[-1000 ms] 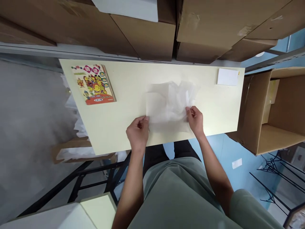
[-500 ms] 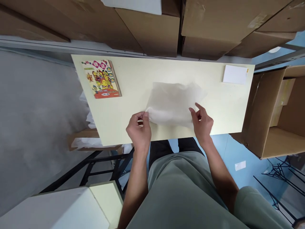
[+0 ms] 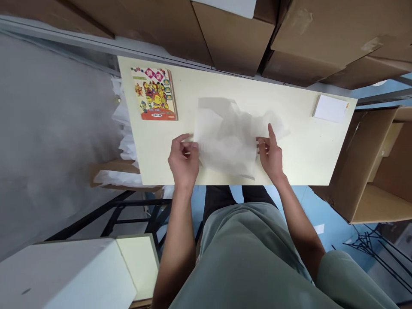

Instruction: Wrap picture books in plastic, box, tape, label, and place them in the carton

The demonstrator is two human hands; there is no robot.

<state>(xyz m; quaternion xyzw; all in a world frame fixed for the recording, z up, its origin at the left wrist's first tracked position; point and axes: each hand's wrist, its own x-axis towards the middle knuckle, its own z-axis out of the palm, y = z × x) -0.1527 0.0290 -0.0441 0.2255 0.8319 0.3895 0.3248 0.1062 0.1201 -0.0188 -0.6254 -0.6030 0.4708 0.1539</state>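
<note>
A thin, translucent white plastic bag (image 3: 225, 137) hangs crumpled just over the table, between my two hands. My left hand (image 3: 184, 159) pinches its left edge between thumb and fingers. At the right edge, my right hand (image 3: 271, 155) has thumb and fingertips closed on the bag, with the index finger stretched away from me. A wrinkled part of the bag spreads to the right, past that index finger. The fingertips of the right hand are partly hidden.
On the cream table (image 3: 299, 163), a colourful book stack (image 3: 156, 94) lies at the far left and a white card stack (image 3: 331, 108) at the far right. Cardboard boxes (image 3: 234, 38) line the back. An open carton (image 3: 373, 150) stands right; white bags (image 3: 127, 124) hang left.
The bag has shifted from lying flatter to a raised, more creased shape, its near edge lower on the right. My right hand's fingers have closed on its edge. The view has turned slightly.
</note>
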